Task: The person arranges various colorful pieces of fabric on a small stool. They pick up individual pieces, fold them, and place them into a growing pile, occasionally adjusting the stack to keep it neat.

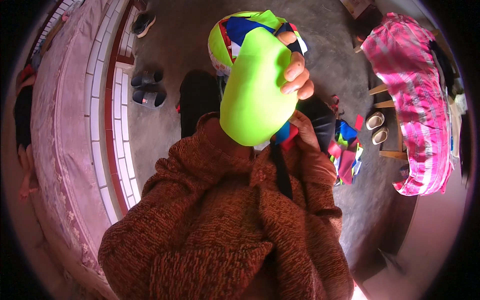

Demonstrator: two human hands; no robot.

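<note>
A bright lime-green piece of smooth fabric (260,90) is held up in front of me and covers most of my left hand. The fingers of my left hand (296,75) curl round its right edge and grip it. Just below, the fingers of my right hand (306,131) are closed at small red (289,141) and blue (282,133) strips by the fabric's lower right edge. A dark strap (281,172) hangs down from there over my brown knitted sleeve. Which of these pieces join together is hidden.
Beyond the green fabric sits a rounded bundle (218,45) with colourful cloth pieces. More scraps (346,150) lie right of my knee. Grey slippers (148,98) and a shoe (143,24) are at left, beige shoes (376,120) at right, near a pink plaid cloth (410,95) over wooden furniture.
</note>
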